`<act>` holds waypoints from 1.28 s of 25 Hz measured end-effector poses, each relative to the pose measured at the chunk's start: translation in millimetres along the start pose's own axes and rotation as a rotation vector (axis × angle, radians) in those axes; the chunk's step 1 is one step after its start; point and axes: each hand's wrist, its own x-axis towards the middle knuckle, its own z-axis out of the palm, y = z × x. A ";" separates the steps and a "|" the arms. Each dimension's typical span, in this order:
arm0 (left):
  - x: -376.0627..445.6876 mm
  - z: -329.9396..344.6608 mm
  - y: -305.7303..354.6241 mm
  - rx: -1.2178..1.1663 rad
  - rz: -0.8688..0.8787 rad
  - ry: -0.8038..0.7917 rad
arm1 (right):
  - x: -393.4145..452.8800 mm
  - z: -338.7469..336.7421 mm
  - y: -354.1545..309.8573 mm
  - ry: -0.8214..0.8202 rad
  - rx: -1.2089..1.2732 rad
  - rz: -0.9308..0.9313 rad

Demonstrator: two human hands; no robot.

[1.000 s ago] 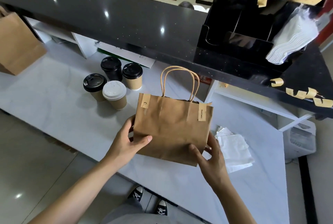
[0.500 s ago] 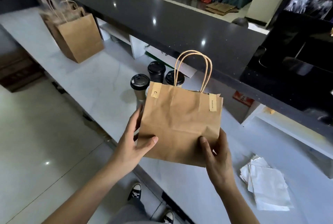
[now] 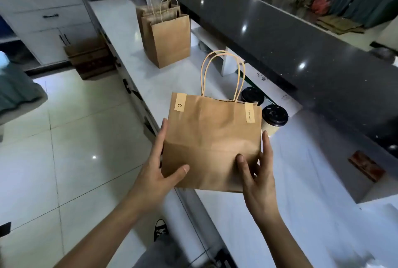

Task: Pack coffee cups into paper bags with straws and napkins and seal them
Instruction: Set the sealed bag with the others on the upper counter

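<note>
A small brown paper bag with twisted handles is held upright in the air over the front edge of the white counter. Two tape strips close its top at the corners. My left hand grips its lower left corner, thumb on the front face. My right hand grips the lower right corner the same way. Behind the bag stand two coffee cups with black lids, partly hidden by it. The bag's contents are not visible.
Several taller brown paper bags stand farther left on the white counter. A raised black countertop runs along the far side. A small brown block lies at the right. A cardboard box sits on the tiled floor.
My view has swung left and both hands have carried the sealed bag leftward, past the cups. The napkins and the black organiser have left the view; the standing bags have come into it.
</note>
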 end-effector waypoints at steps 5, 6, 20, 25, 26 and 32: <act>19.8 -52.7 -8.1 0.018 -0.034 0.112 | 39.5 62.5 -15.2 -0.115 -0.015 -0.056; 24.1 -62.9 -11.3 0.016 -0.039 0.125 | 47.0 73.9 -17.7 -0.128 -0.009 -0.075; 66.5 -238.6 -50.2 0.014 -0.127 0.367 | 125.8 276.9 -60.7 -0.373 -0.059 -0.152; 73.2 -280.4 -56.8 0.019 -0.157 0.449 | 143.3 330.1 -75.1 -0.461 -0.030 -0.103; 76.0 -287.5 -58.2 0.016 -0.164 0.467 | 148.9 340.5 -77.1 -0.480 -0.029 -0.106; 100.8 -328.2 -70.6 0.045 -0.181 0.563 | 190.4 400.0 -83.4 -0.582 -0.019 -0.120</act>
